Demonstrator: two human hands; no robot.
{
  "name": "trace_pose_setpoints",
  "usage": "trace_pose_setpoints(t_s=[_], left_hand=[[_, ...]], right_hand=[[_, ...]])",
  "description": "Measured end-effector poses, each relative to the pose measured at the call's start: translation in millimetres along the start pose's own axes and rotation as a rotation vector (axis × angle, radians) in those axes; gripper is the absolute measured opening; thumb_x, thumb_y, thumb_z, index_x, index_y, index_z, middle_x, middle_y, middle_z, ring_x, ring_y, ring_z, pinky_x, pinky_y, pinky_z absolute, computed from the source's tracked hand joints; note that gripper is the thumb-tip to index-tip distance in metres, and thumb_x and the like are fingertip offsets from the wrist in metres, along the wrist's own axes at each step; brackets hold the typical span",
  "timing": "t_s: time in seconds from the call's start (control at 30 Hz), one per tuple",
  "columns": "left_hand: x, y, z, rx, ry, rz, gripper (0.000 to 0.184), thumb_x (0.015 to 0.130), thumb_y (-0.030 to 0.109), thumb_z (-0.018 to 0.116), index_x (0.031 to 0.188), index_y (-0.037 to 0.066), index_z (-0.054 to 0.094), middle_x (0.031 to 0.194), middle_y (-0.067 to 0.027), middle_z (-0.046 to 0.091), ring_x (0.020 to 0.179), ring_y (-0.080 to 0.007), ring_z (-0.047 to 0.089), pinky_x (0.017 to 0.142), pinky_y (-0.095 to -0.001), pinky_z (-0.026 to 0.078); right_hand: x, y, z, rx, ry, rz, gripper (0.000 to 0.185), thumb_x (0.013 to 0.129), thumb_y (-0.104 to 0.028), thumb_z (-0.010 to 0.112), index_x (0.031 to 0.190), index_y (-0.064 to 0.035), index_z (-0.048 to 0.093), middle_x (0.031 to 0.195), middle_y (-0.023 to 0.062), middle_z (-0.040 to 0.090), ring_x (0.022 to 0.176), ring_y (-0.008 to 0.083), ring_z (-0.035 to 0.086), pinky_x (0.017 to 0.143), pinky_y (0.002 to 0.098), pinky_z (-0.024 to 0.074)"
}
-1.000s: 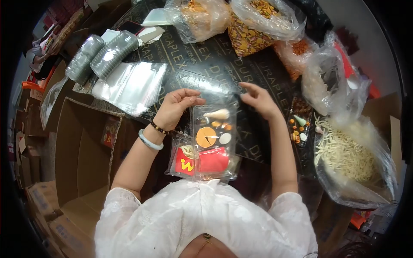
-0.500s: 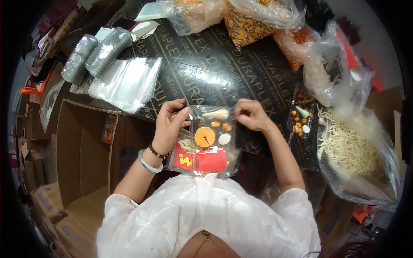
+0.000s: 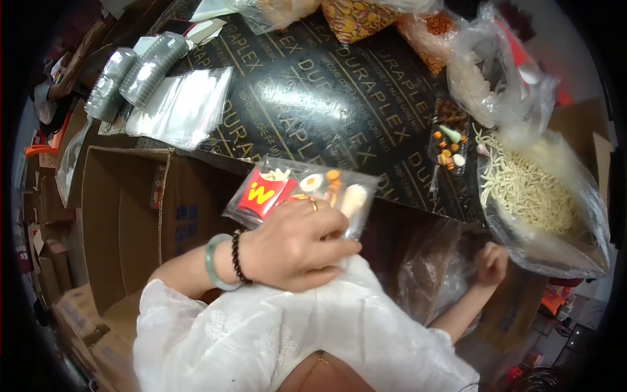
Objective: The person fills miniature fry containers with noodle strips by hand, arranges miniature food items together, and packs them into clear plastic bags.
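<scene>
My left hand (image 3: 304, 245) is closed on a clear packet (image 3: 356, 196) at the table's near edge, close to my chest. Through the plastic show a red fries piece with a yellow mark (image 3: 261, 195), a small egg-like piece, orange bits and a cream cone-shaped piece. The fingertips hide part of the packet. At the lower right, beside a crumpled clear bag (image 3: 434, 268), my right hand (image 3: 491, 263) is held with curled fingers; whether anything small is in them cannot be made out.
Clear sleeves (image 3: 179, 108) and stacked plastic containers (image 3: 153, 68) lie at the back left. An open cardboard box (image 3: 124, 222) stands at the left. A bag of cream strands (image 3: 532, 186) and a small filled tray (image 3: 450, 140) are at the right.
The packet has turned sideways, and my left hand has moved over its near side and closed on it. My right hand has left the packet and moved down to the right.
</scene>
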State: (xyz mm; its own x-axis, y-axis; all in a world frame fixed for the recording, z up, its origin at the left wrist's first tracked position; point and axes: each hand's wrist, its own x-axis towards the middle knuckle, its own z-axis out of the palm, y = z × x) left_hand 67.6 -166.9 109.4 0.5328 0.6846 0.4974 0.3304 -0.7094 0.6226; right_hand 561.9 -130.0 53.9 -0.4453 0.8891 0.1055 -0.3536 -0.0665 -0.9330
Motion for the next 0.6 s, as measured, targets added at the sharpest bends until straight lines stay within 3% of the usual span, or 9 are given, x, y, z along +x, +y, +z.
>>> trace_pose_setpoints(t_s=[0.07, 0.2, 0.27, 0.3, 0.33, 0.4, 0.43, 0.53, 0.6], left_hand=[[-28.5, -32.1, 27.7, -0.044, -0.11, -0.219, 0.044, 0.069, 0.032, 0.078, 0.099, 0.004, 0.064, 0.098, -0.0152, 0.055, 0.086, -0.0282, 0.055, 0.072, -0.0353, 0.045], [-91.1, -60.2, 58.2, 0.134, 0.263, -0.369, 0.042, 0.069, 0.018, 0.075, 0.105, 0.003, 0.062, 0.113, -0.0177, 0.054, 0.101, -0.0336, 0.053, 0.087, -0.0409, 0.042], [-86.9, -47.6, 38.9, 0.631, 0.386, -0.43, 0.048, 0.07, 0.016, 0.074, 0.112, 0.002, 0.057, 0.121, -0.0202, 0.05, 0.111, -0.0351, 0.049, 0.093, -0.0431, 0.037], [-81.1, -36.5, 31.2, 0.754, 0.38, -0.612, 0.067, 0.068, 0.019, 0.077, 0.125, 0.0, 0.047, 0.134, -0.0228, 0.04, 0.125, -0.0371, 0.038, 0.101, -0.0447, 0.029], [-88.8, -38.6, 30.8, 0.719, 0.442, -0.756, 0.092, 0.065, 0.025, 0.08, 0.137, -0.002, 0.03, 0.143, -0.0238, 0.027, 0.134, -0.0375, 0.026, 0.108, -0.0448, 0.021], [-108.0, -48.5, 33.2, 0.494, 0.515, -1.0, 0.11, 0.064, 0.031, 0.082, 0.143, -0.003, 0.014, 0.146, -0.026, 0.02, 0.136, -0.0375, 0.02, 0.111, -0.0443, 0.017], [-122.6, -55.6, 31.9, 0.336, 0.483, -1.115, 0.113, 0.066, 0.026, 0.083, 0.143, -0.006, 0.006, 0.143, -0.0253, 0.028, 0.133, -0.0321, 0.029, 0.109, -0.0415, 0.025], [-110.5, -53.2, 9.4, -0.68, 0.533, -1.409, 0.112, 0.067, 0.017, 0.083, 0.142, -0.009, 0.004, 0.137, -0.022, 0.037, 0.126, -0.0254, 0.039, 0.103, -0.0369, 0.036], [-133.0, -77.9, 13.1, -0.849, 0.481, -1.326, 0.112, 0.067, 0.009, 0.082, 0.146, 0.004, 0.002, 0.134, -0.0135, 0.044, 0.12, -0.0198, 0.045, 0.097, -0.0306, 0.042]], right_hand=[[-94.5, 44.7, -112.5, 0.305, 0.779, 0.128, 0.05, 0.085, -0.045, 0.058, 0.108, -0.0008, 0.056, 0.097, 0.0133, 0.058, 0.072, 0.0199, 0.056, 0.059, 0.0288, 0.0452], [-95.1, 59.8, -85.7, -0.763, 0.791, 0.609, 0.049, 0.086, -0.043, 0.058, 0.109, -0.0005, 0.061, 0.096, 0.0166, 0.063, 0.084, 0.0254, 0.061, 0.073, 0.0347, 0.0467], [-89.7, 76.6, -44.8, -1.308, 0.702, 0.846, 0.048, 0.086, -0.043, 0.058, 0.11, -0.0004, 0.063, 0.096, 0.0182, 0.066, 0.09, 0.0281, 0.063, 0.08, 0.0377, 0.0474], [-88.9, 87.7, -18.1, -1.578, 0.643, 0.953, 0.048, 0.087, -0.042, 0.058, 0.11, -0.0003, 0.064, 0.096, 0.019, 0.068, 0.093, 0.0295, 0.065, 0.083, 0.0391, 0.0478], [-52.2, 111.3, 28.9, -1.355, 0.618, 0.559, 0.042, 0.085, -0.028, 0.065, 0.113, 0.0028, 0.062, 0.101, 0.0207, 0.066, 0.094, 0.0247, 0.064, 0.082, 0.0347, 0.0487], [17.4, 150.7, 120.5, -0.767, 0.478, 0.52, 0.049, 0.084, -0.013, 0.067, 0.126, 0.0042, 0.05, 0.121, 0.0204, 0.057, 0.11, 0.0264, 0.057, 0.093, 0.0345, 0.0454], [30.9, 177.8, 139.9, -0.579, 0.299, 0.471, 0.059, 0.084, -0.009, 0.065, 0.135, 0.0032, 0.039, 0.13, 0.0204, 0.05, 0.118, 0.026, 0.051, 0.099, 0.0339, 0.0409], [79.2, 208.7, 194.8, -0.414, 0.147, 0.421, 0.081, 0.082, -0.017, 0.067, 0.144, 0.0001, 0.018, 0.14, 0.0198, 0.038, 0.132, 0.0241, 0.036, 0.107, 0.0368, 0.0308], [98.1, 222.1, 194.4, -0.23, 0.097, 0.416, 0.084, 0.082, -0.022, 0.068, 0.145, -0.002, 0.016, 0.141, 0.0205, 0.036, 0.132, 0.0258, 0.034, 0.107, 0.0383, 0.0296]])
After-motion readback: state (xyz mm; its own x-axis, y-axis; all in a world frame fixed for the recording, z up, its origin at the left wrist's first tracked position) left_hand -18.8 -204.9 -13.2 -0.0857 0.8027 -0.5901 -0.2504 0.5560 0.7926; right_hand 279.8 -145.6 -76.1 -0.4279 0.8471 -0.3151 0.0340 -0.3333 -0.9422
